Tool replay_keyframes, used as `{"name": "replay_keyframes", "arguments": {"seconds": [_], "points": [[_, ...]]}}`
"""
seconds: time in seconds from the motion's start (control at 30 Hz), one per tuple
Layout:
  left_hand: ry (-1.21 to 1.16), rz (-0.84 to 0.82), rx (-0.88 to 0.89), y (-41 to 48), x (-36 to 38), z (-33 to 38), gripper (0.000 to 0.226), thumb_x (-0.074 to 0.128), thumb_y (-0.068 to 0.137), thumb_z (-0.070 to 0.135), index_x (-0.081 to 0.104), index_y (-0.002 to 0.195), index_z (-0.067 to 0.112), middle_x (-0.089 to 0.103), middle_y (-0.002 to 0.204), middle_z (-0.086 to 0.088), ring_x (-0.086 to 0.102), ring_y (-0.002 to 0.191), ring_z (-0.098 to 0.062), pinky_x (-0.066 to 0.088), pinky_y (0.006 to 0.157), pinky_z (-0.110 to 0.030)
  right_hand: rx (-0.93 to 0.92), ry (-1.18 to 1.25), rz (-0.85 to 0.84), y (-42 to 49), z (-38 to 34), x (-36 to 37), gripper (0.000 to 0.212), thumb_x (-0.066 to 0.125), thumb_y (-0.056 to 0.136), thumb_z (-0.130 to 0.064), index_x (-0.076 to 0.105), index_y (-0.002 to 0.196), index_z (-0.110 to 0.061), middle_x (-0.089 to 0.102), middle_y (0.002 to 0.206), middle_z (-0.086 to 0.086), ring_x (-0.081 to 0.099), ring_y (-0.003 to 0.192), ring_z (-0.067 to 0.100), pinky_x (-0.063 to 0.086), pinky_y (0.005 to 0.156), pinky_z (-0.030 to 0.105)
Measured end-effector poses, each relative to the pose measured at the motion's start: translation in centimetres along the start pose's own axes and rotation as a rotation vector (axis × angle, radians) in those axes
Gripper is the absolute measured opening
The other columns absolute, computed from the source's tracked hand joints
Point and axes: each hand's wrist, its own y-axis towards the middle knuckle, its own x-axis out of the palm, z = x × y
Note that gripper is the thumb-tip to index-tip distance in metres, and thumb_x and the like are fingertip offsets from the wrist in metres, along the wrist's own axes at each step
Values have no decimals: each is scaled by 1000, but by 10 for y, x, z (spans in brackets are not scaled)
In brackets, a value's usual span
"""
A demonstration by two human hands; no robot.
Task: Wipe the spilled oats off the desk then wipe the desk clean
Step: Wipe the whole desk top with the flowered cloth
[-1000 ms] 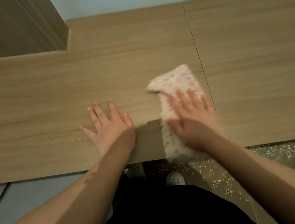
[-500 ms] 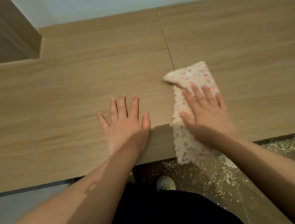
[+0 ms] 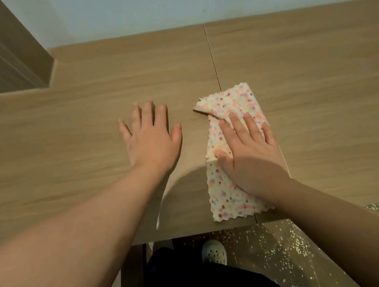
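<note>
With oats [image 3: 290,249] on the floor at 5 o'clock and none seen on the desk [image 3: 56,141], this looks like the final wipe. The right hand [image 3: 251,155], fingers straight, presses the spotted cloth [image 3: 229,103]; at its 9 o'clock the left hand [image 3: 151,140] rests spread, empty. Next, probably: steady, even sweeps.

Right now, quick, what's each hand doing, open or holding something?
Left hand: open, fingers straight, flat on the desk, holding nothing.
Right hand: open, straight fingers pressing the spotted cloth onto the desk.
</note>
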Motion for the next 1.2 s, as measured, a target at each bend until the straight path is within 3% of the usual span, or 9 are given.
{"name": "replay_keyframes", "arguments": {"seconds": [0.13,0.33,0.47,0.57,0.7,0.83,1.0,1.2], "points": [[-24,-41,-33,14,10,1,59,24,96,51,15,149,28,5,159,3,-6,146,-19,-1,116,-52,3,-15,78,15,0,1,69,12,90,-57,22,149,-21,17,156,2,10,145,24,4,114,44],[-26,-44,-33,14,9,1,60,25,94,54,14,148,31,6,159,4,-4,146,-18,0,115,-50,58,8,5,86,6,-13,62,15,96,-53,0,151,-28,-8,158,-6,-13,144,17,-6,116,43],[-58,-21,-43,11,11,-1,62,22,91,58,20,147,32,11,158,5,-1,146,-17,0,115,-48,73,30,34,140,9,-20,62,18,96,-51,2,151,-28,-6,158,-6,-11,144,18,-6,116,44],[-72,9,-47,14,10,-1,68,17,81,60,31,142,33,24,154,4,9,144,-19,5,114,-50,90,23,41,180,14,-27,62,17,96,-51,3,151,-26,-5,159,-4,-10,145,20,-5,115,46],[-55,64,-27,12,14,-2,59,32,83,54,49,131,25,45,142,-2,32,137,-27,21,108,-57,88,20,32,214,18,-34,62,16,97,-51,3,152,-25,-7,158,-4,-10,145,21,-5,115,46],[-9,114,-3,16,18,-2,57,36,83,52,52,130,22,51,136,-4,42,131,-29,26,103,-60,91,5,39,243,22,-38,63,16,96,-52,4,152,-25,-5,159,-3,-9,145,22,-3,115,47],[-17,127,-5,15,20,-4,58,36,83,53,50,131,24,49,138,-3,40,133,-29,21,109,-51,83,11,47,255,24,-38,63,16,96,-53,4,151,-26,-3,159,-2,-8,145,22,-3,115,47],[-36,39,-36,17,16,-5,60,28,84,58,42,135,29,42,145,0,29,139,-25,20,109,-54,5,-4,43,229,31,-34,62,16,96,-53,4,151,-27,-4,159,-4,-9,145,20,-4,115,45]]}}
